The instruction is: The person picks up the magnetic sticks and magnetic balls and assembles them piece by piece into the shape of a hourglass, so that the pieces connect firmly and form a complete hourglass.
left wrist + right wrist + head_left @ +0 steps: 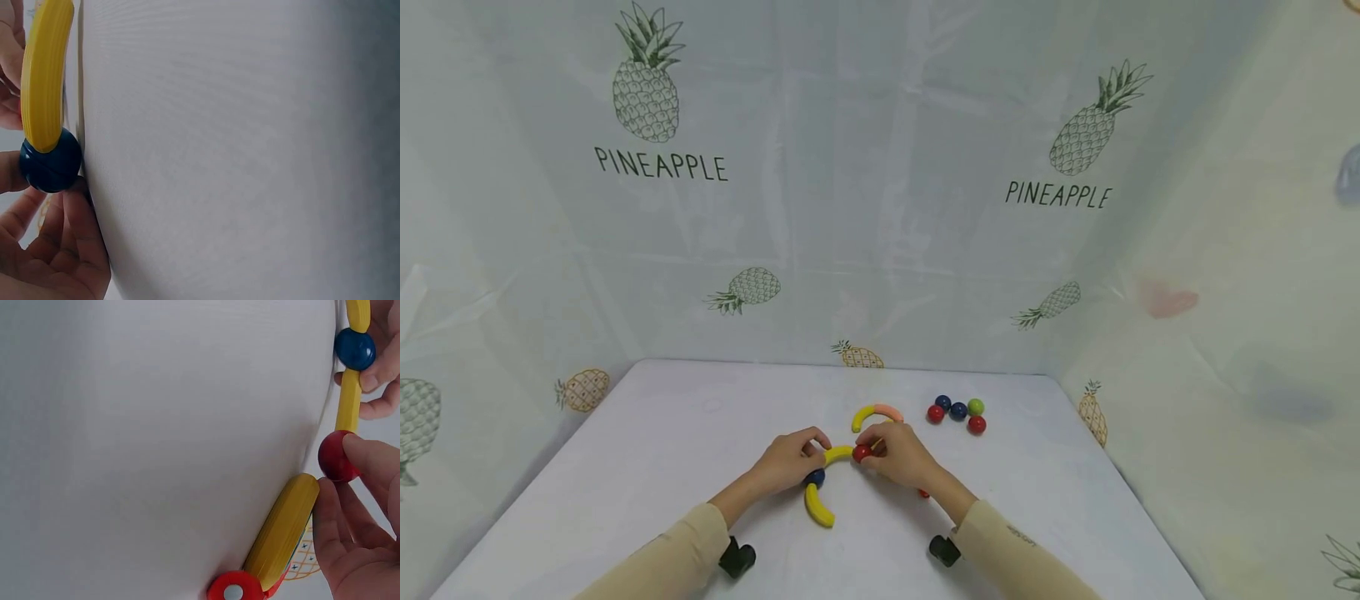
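Seven balls, at least five sticks

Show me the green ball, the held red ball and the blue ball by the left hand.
Green ball (976, 407): head view, its middle.
Red ball (332, 456): right wrist view, its uncovered side.
Blue ball (54, 169): left wrist view, its front.

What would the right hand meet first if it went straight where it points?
The right hand, pinching a red ball, would likely meet the yellow piece between the hands. The left hand lies beyond; depth is unclear.
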`<control>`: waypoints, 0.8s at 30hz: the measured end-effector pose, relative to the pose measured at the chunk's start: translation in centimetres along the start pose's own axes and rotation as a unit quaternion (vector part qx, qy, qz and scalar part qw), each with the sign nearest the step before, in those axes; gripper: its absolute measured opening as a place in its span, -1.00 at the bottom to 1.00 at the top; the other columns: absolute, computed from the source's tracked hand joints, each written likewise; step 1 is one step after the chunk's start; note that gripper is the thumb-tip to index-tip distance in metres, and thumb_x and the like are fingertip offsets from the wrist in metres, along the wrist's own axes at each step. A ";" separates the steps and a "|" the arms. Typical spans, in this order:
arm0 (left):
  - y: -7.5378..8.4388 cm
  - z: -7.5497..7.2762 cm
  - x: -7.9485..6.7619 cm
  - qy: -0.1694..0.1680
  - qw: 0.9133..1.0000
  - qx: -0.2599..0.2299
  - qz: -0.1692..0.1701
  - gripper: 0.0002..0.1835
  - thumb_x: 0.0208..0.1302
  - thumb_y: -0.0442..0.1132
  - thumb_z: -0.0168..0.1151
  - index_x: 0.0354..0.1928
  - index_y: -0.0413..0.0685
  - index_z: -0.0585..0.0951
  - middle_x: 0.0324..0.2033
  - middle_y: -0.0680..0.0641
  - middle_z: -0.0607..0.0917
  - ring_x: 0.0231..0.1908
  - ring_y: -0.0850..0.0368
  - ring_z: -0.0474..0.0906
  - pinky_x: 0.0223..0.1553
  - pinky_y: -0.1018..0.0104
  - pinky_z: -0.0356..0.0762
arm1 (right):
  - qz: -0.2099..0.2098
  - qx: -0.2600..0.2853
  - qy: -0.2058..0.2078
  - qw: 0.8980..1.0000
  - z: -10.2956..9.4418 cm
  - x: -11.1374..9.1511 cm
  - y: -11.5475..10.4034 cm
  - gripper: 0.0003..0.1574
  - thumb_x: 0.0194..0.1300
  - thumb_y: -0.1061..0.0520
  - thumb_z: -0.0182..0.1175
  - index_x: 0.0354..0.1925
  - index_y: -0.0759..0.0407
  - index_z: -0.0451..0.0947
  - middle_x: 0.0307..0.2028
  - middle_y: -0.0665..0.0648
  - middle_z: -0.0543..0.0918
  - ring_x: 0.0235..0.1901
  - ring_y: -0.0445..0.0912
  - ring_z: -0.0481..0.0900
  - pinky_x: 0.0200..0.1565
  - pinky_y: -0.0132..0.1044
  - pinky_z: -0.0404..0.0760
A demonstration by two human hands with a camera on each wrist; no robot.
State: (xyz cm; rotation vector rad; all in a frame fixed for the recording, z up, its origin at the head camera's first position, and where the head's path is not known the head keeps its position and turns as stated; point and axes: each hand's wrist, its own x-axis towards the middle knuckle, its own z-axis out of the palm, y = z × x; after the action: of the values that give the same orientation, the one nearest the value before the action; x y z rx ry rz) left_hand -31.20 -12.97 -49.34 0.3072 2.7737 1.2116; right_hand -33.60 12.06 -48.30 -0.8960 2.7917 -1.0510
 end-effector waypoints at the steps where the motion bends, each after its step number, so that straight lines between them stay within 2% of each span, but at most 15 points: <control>1: 0.0 0.0 0.0 0.001 1.000 0.000 0.001 -0.84 0.44 -0.20 0.33 0.00 0.11 0.67 -0.32 0.05 0.66 -0.38 0.13 0.54 -0.31 0.28 0.58 | 0.002 -0.003 -0.001 1.000 0.1 0.1 0.0 -0.67 0.34 0.20 0.49 0.06 0.14 0.74 -0.14 0.00 0.79 -0.22 -0.22 0.68 -0.07 -0.39 0.71; 6: -0.2 0.0 0.0 -0.007 1.000 -0.001 -0.003 -0.78 0.42 -0.21 0.34 0.06 0.12 0.69 -0.32 0.04 0.66 -0.38 0.12 0.54 -0.32 0.27 0.58 | 0.006 -0.013 -0.007 1.000 0.1 0.2 -0.2 -0.70 0.33 0.20 0.50 0.02 0.09 0.75 -0.19 -0.02 0.78 -0.25 -0.23 0.66 -0.13 -0.44 0.67; 11: -0.4 0.0 0.1 -0.021 1.000 0.004 0.002 -0.71 0.40 -0.21 0.34 0.12 0.16 0.72 -0.28 0.03 0.68 -0.34 0.12 0.55 -0.30 0.27 0.56 | -0.016 -0.022 -0.005 1.000 0.1 0.1 -0.4 -0.75 0.31 0.22 0.51 -0.04 0.08 0.76 -0.23 -0.01 0.79 -0.30 -0.26 0.63 -0.17 -0.43 0.65; 19: -0.5 -0.4 0.2 -0.033 0.999 0.000 0.029 -0.79 0.41 -0.20 0.33 0.04 0.08 0.71 -0.23 0.05 0.71 -0.27 0.14 0.58 -0.26 0.27 0.62 | -0.013 -0.022 -0.008 1.000 0.2 0.5 -0.6 -0.74 0.32 0.21 0.51 -0.03 0.08 0.76 -0.15 -0.04 0.80 -0.26 -0.28 0.64 -0.10 -0.42 0.67; 24: -0.6 -0.6 0.2 -0.048 0.997 0.000 0.055 -0.71 0.41 -0.23 0.34 0.13 0.05 0.71 -0.22 0.03 0.71 -0.26 0.13 0.59 -0.30 0.28 0.63 | 0.001 -0.008 -0.017 1.000 0.4 0.8 -0.9 -0.70 0.32 0.21 0.51 0.02 0.11 0.78 -0.12 -0.01 0.80 -0.24 -0.26 0.66 -0.08 -0.44 0.67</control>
State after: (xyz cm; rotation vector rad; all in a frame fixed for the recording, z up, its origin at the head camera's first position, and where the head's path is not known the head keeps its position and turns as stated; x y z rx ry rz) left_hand -31.55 -13.77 -49.41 0.5114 2.7064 1.1879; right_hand -33.75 10.87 -47.96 -0.9026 2.7777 -1.0051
